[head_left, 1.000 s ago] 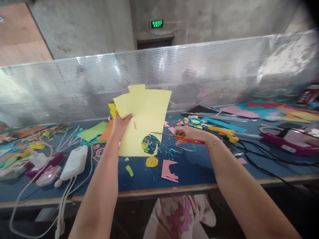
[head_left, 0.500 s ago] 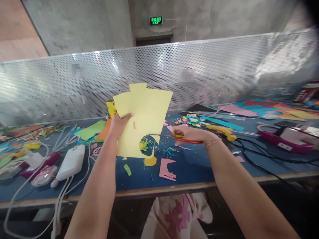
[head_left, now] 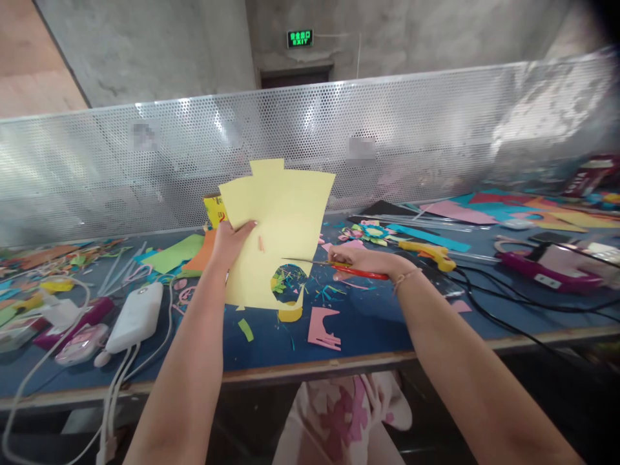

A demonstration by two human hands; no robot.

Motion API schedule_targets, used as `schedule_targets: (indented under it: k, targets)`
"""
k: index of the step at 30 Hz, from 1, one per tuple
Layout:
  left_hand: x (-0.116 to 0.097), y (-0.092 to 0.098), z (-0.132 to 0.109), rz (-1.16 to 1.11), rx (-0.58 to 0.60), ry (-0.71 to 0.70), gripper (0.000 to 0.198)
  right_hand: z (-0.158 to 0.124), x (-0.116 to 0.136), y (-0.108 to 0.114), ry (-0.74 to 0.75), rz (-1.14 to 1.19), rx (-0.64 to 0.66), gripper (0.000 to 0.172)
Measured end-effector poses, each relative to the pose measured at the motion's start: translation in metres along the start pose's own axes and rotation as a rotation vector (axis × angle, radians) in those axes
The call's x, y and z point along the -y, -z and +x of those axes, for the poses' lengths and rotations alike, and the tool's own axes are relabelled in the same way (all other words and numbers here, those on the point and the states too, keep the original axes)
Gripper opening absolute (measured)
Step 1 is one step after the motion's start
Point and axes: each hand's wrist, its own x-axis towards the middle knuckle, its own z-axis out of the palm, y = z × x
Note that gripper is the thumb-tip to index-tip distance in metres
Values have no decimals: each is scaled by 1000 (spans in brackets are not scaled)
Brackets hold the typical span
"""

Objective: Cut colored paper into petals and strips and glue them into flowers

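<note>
My left hand (head_left: 233, 244) grips a large yellow sheet of paper (head_left: 285, 213) by its left side, thumb on the front face. The sheet is held up above the table, with a tab at its top and a rounded hole cut near its lower right. In my right hand (head_left: 356, 259) is a pair of scissors (head_left: 365, 273) with red and yellow handles. The blades point left and lie across the sheet just above the hole. A yellow paper piece (head_left: 290, 312) and a pink paper scrap (head_left: 323, 328) lie on the table below.
The blue table (head_left: 378, 336) bears many paper scraps. A yellow glue gun (head_left: 429, 253) lies right, beside black cables and a purple power strip (head_left: 552, 271). A white power bank (head_left: 135, 318) with cables is at left. A perforated metal screen (head_left: 411, 142) stands behind.
The scissors have shifted slightly left and up, so the blades reach further over the sheet above the hole. My left hand keeps its grip on the paper.
</note>
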Motion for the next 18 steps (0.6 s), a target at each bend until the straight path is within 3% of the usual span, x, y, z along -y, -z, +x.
schedule_targets:
  k: [5, 13, 18]
  targets:
    - [-1, -1, -1, 24, -2, 1, 31, 2, 7, -3, 38, -13, 7, 35]
    - [-4, 3, -1, 56, -24, -15, 33, 7, -15, -3, 78, -173, -69, 39]
    - [-1, 2, 0, 68, 1, -41, 32, 2, -3, 1, 3, -74, 23, 41]
